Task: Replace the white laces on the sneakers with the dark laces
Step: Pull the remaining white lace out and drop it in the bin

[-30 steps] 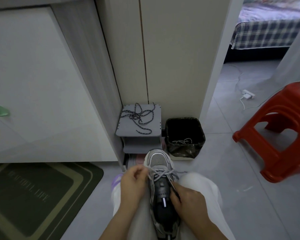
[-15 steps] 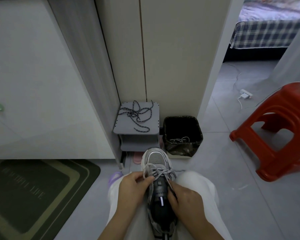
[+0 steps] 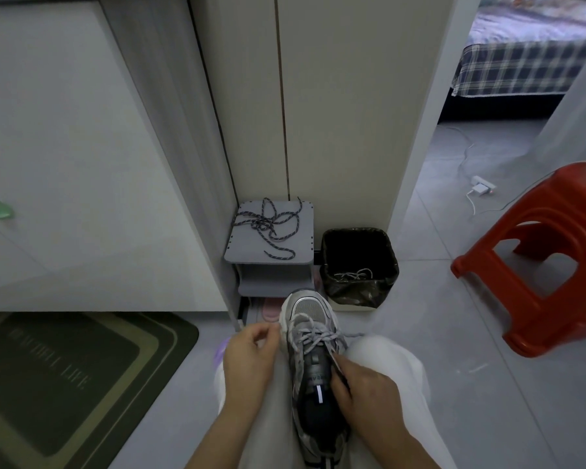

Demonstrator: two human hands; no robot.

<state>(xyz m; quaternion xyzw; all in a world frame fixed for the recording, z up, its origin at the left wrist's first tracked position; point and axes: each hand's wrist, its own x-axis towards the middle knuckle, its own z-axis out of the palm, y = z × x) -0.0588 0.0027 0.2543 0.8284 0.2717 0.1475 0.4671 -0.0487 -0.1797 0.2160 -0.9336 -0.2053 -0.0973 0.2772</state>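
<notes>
A grey sneaker (image 3: 313, 363) is lying toe-forward between the person's knees, resting on the lap in pale trousers (image 3: 396, 377). Its white lace (image 3: 313, 335) is still crossing through the front eyelets. The left hand (image 3: 249, 358) is sitting just left of the toe, fingertips pressed together, apparently pinching a lace end, though the lace in that pinch is too fine to confirm. The right hand (image 3: 364, 389) is gripping the shoe's right side near the tongue, fingers curled closed against the upper. Beyond the toe, the dark laces (image 3: 268, 228) are lying in a loose tangle across the top of a small grey shelf (image 3: 298, 245), reaching toward its front edge. Just right of the shelf, a black bin (image 3: 359, 265) is holding another white lace (image 3: 352, 275) on its bottom. A red stool (image 3: 535, 262) is standing well apart at right; a green mat (image 3: 65, 384) is lying at left.
</notes>
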